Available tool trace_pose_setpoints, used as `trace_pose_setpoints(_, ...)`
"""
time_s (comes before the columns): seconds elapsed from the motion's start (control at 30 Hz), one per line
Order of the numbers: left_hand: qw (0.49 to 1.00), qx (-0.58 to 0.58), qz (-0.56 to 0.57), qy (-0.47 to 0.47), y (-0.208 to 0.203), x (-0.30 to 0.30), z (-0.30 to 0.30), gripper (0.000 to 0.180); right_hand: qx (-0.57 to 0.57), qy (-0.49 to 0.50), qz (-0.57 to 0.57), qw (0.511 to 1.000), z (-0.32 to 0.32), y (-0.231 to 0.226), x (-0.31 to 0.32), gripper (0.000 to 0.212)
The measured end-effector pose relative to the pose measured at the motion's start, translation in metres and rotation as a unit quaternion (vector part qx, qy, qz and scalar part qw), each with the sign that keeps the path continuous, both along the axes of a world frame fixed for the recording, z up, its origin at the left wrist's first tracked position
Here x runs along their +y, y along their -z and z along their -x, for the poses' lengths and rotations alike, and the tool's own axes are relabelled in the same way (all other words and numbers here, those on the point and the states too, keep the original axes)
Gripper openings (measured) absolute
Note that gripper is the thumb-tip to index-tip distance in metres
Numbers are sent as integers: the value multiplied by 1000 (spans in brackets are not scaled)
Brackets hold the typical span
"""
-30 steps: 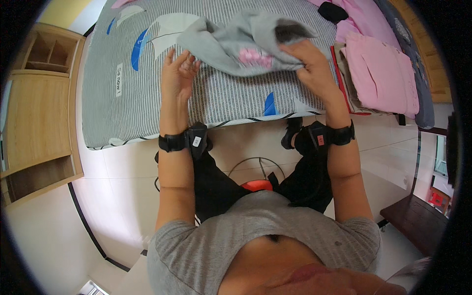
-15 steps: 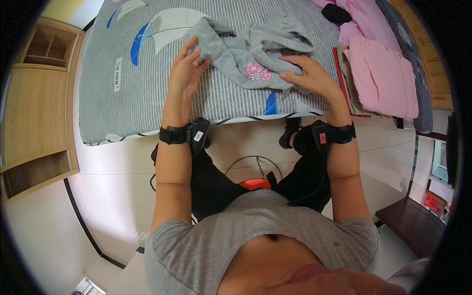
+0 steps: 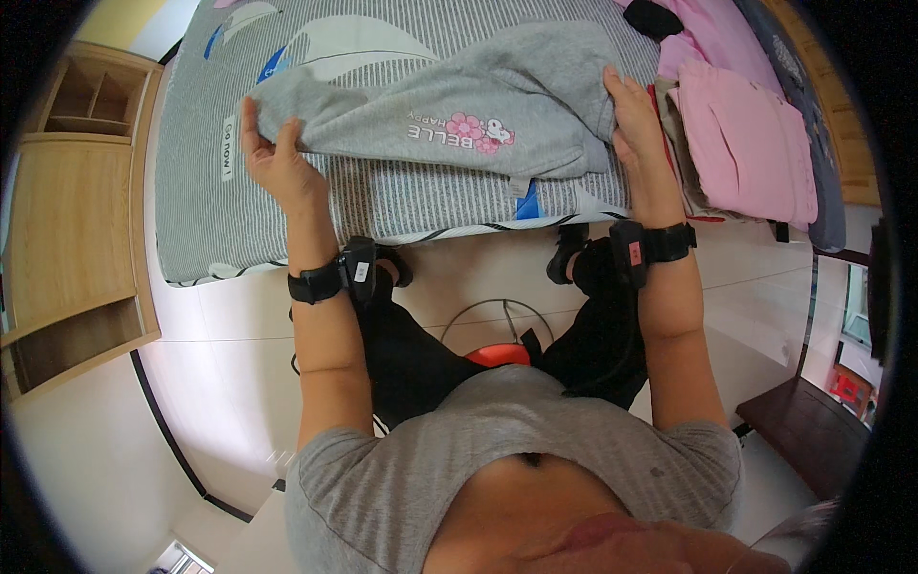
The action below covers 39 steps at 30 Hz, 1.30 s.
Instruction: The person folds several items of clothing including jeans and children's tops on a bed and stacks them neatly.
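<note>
The grey garment [image 3: 373, 120] lies stretched left to right along the near side of the bed [image 3: 206, 225], over a striped cover. It looks light, soft and limp, likely a stretchy knit with enough nap not to slip much in the fingers; nothing about it seems fragile, but it should sag and crease if lifted from one point. The left hand [image 3: 284, 170] has finger and thumb spread across its narrow left end, the right hand [image 3: 639, 120] is at the wider right end; both touch the cloth, though whether either one truly pinches it cannot be told. Those two ends seem the best holds, since a light pull between them should flatten the folds along the far right part. The pink flower print [image 3: 473, 134], near the right end, is better left ungripped, as is the small pale tag [image 3: 518, 186] at the near edge.
</note>
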State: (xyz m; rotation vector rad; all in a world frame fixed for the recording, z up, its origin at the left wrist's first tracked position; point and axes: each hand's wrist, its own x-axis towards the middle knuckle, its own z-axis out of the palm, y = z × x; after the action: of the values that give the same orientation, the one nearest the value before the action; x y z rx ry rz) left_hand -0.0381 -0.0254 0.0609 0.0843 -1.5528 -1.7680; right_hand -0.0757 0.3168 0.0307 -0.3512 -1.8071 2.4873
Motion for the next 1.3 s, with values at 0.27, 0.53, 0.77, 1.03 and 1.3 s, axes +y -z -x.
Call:
trace_pose_setpoints(0.27, 990, -128, 44, -42, 32, -53, -8, 66, 5, -70, -92, 993, 3, 0, 1, 36)
trace_pose_setpoints(0.53, 947, -262, -174, 64, 40, -87, -13, 64, 198, 13, -564, 801, -21, -15, -8, 48)
trace_pose_setpoints(0.77, 944, -284, -139, 95, 31, -81, -21, 69, 201, -223, -599, 742, -59, -36, -12, 38)
trace_pose_setpoints(1.03, 943, -297, -129, 80, 36, -85, -19, 71, 318, -204, -707, 598, -62, -3, -35, 27)
trace_pose_setpoints(1.3, 936, -321, -120, 76, 40, -93, -20, 61, 235, -270, -699, 619, -55, -11, 14, 18)
